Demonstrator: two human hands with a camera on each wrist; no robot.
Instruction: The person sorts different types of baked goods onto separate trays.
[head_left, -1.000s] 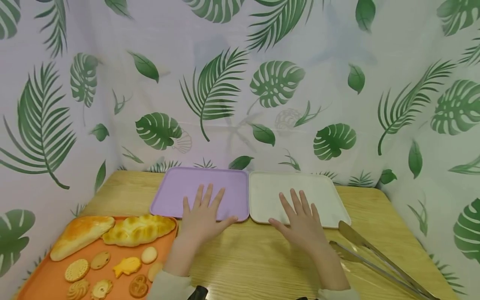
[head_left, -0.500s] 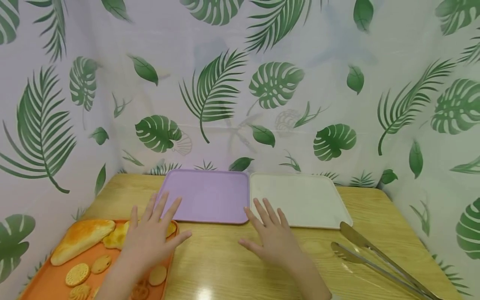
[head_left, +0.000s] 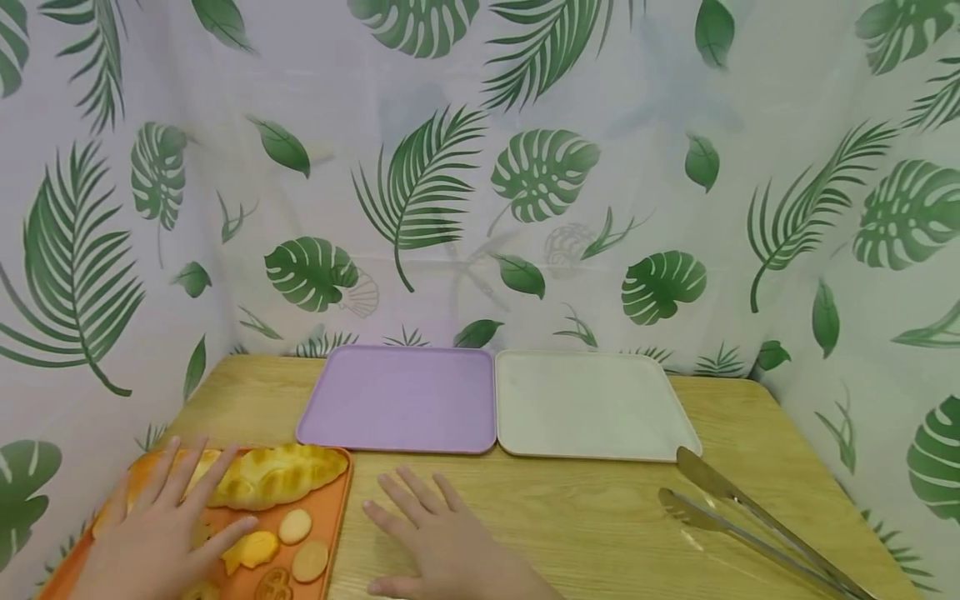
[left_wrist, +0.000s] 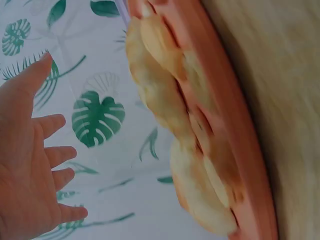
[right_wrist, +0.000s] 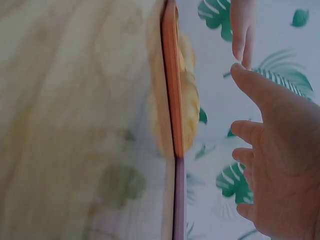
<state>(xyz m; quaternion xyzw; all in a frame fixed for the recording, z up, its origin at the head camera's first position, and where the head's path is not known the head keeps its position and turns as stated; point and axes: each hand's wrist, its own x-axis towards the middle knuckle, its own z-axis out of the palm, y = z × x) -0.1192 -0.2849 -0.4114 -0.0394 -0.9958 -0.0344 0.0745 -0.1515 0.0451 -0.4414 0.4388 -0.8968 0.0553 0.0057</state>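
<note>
My left hand, fingers spread, hovers above the left part of an orange tray and holds nothing. It partly covers the tray, a smooth long bread and some cookies. Beside its fingers lie a ridged bread, a fish-shaped cookie, round cookies and a pretzel-shaped cookie. The left wrist view shows this palm apart from the tray. My right hand is spread over the wooden table just right of the orange tray, its palm bare in the right wrist view.
At the back of the table a purple tray and a white tray stand side by side. Metal tongs lie on the right, jaws apart. A leaf-patterned cloth hangs behind and along both sides.
Both hands have moved left and toward the front: the left from the purple tray to over the orange tray, the right from the white tray to the table beside the orange tray.
</note>
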